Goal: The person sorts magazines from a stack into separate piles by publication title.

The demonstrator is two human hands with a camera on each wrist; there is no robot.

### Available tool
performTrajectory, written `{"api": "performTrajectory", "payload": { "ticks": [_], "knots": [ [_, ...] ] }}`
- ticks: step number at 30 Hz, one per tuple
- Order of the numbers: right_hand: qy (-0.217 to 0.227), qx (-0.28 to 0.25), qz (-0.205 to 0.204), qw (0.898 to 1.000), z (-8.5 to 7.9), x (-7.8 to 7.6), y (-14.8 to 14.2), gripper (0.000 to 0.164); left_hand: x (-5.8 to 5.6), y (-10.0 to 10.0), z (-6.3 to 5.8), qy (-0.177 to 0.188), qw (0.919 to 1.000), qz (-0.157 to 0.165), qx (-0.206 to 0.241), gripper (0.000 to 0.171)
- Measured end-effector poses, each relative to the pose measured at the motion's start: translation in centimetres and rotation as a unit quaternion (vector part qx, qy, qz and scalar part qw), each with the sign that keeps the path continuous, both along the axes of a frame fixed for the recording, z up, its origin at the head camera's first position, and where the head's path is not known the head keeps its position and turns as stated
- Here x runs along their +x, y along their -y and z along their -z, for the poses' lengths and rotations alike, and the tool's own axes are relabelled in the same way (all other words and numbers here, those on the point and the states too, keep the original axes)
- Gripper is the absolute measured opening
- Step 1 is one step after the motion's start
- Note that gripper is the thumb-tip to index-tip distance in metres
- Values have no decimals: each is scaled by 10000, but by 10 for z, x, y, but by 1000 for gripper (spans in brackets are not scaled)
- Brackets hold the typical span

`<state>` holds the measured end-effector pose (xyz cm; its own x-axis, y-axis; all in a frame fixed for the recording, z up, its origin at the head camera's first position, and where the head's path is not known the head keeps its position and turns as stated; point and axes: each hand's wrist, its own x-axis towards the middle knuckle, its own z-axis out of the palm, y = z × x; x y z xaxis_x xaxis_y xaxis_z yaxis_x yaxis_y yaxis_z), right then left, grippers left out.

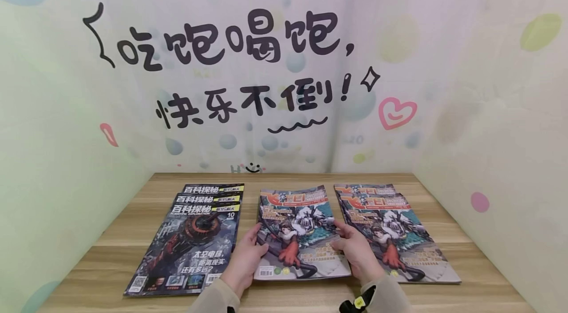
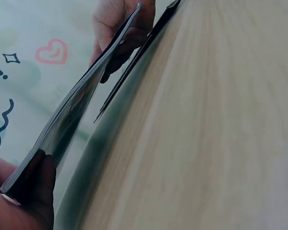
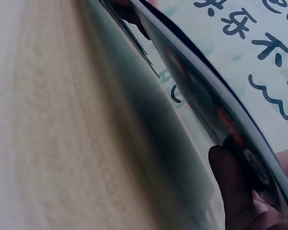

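Between both hands is a magazine (image 1: 301,224) with a red title and a cartoon figure in red gloves, cover up. My left hand (image 1: 246,260) grips its left edge, thumb on the cover and fingers beneath. My right hand (image 1: 358,254) holds the opposite edge the same way. In the left wrist view a gap shows between the magazine (image 2: 69,115) and the table, so it is held above the wood. The right wrist view shows fingers (image 3: 230,182) under the magazine (image 3: 221,91), which bends slightly.
On the wooden table (image 1: 146,204), three dark science magazines (image 1: 186,249) overlap in a stepped row at the left. Two magazines (image 1: 399,239) with the held one's cover overlap at the right. A printed curtain (image 1: 284,155) stands behind, and pale walls (image 1: 488,155) flank the table.
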<state>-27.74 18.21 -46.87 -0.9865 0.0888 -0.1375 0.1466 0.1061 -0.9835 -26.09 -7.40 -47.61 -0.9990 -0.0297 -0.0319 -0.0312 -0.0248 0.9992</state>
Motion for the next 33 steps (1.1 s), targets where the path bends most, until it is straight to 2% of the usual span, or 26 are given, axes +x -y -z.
{"api": "performTrajectory", "payload": {
  "ticks": [5,13,21,24,33],
  "knots": [
    [31,127,-1,9999,-3,-1,-5,66,3,-4,-4,-158,9998,-39,102,66],
    [-4,158,-104,9998,-7,0,-21,65,5,-20,-8,-173,9994,-45,309,67],
    [30,41,-365,9993,-7,4,-48,68,8,-46,-10,-131,9982,24,583,68],
    [124,102,-309,9994,-7,5,-60,69,9,-57,-11,-128,9977,66,662,67],
    [43,369,-320,9988,-8,11,-93,71,12,-90,-9,-64,9979,94,633,67]
  ]
}}
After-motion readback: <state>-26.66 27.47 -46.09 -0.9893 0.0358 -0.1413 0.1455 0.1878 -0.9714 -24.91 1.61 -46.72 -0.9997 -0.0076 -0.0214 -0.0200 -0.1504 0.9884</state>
